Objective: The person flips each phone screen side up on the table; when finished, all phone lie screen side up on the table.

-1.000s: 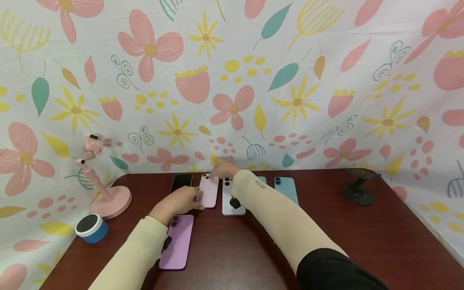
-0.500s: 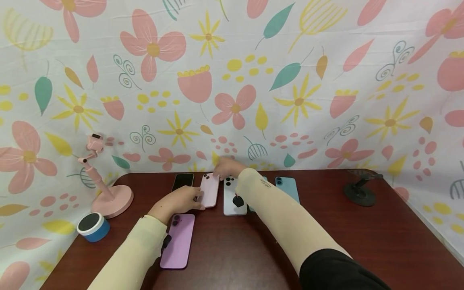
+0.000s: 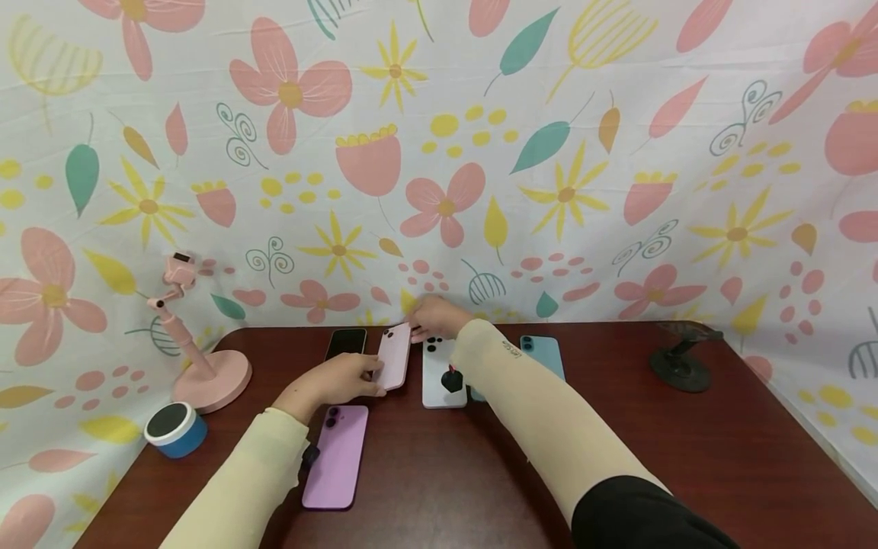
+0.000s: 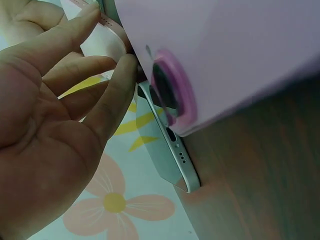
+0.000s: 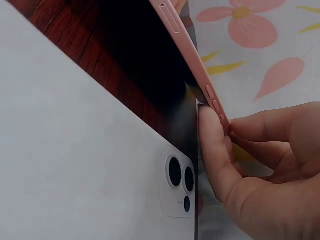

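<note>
A pale pink phone (image 3: 394, 357), camera side up, is held between both hands at the back of the table. My left hand (image 3: 341, 379) pinches its lower left corner. At its top right corner my right hand (image 3: 437, 316) grips the edge; the right wrist view shows thumb and fingers on the phone's pink side rail (image 5: 192, 55), tilted up over the wood. Just right of it lies a white phone (image 3: 439, 385), its cameras next to my right hand. A black-screened phone (image 3: 346, 343) lies left of it, partly behind my left hand. A purple phone (image 3: 336, 457) lies under my left wrist.
A light blue phone (image 3: 544, 354) lies to the right, and a teal one is mostly hidden under the right forearm. A pink stand (image 3: 206, 377) and a blue-and-white round tub (image 3: 176, 429) are at left. A dark stand (image 3: 679, 366) stands at right. Floral cloth (image 3: 562, 229) hangs behind.
The pink phone has tilted up off the table and turned slightly, its right edge raised by my right hand. My left hand stays at its lower corner.
</note>
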`<state>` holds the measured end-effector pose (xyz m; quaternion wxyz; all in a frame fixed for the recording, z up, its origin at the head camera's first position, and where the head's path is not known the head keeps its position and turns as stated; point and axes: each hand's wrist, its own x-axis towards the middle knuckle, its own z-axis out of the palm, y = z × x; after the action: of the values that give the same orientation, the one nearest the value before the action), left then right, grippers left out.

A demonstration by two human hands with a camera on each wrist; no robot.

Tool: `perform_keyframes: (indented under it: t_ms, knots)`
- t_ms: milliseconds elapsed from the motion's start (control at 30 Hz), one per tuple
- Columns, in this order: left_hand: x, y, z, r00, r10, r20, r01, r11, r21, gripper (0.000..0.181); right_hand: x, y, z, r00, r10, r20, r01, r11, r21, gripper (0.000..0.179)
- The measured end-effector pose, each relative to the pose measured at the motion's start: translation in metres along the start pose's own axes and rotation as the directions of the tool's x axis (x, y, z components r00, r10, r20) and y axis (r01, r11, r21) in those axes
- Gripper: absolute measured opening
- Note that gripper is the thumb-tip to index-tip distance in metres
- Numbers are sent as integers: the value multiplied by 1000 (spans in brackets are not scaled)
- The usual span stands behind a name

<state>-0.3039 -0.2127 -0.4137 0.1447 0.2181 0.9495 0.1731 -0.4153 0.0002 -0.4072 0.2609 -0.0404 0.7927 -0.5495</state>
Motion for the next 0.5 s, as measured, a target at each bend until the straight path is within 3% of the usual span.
perform_keyframes:
  t_ms: [300, 500]
  knots:
    - [-1, -4, 1, 1000, -21, -6, 21, 999, -48, 64, -2, 1, 0, 999, 18, -26, -16, 997, 69, 42]
    - [-1, -2, 1, 997, -73, -24, 69, 990, -126, 74, -6, -5, 4, 999, 10, -54, -5, 997, 80, 28]
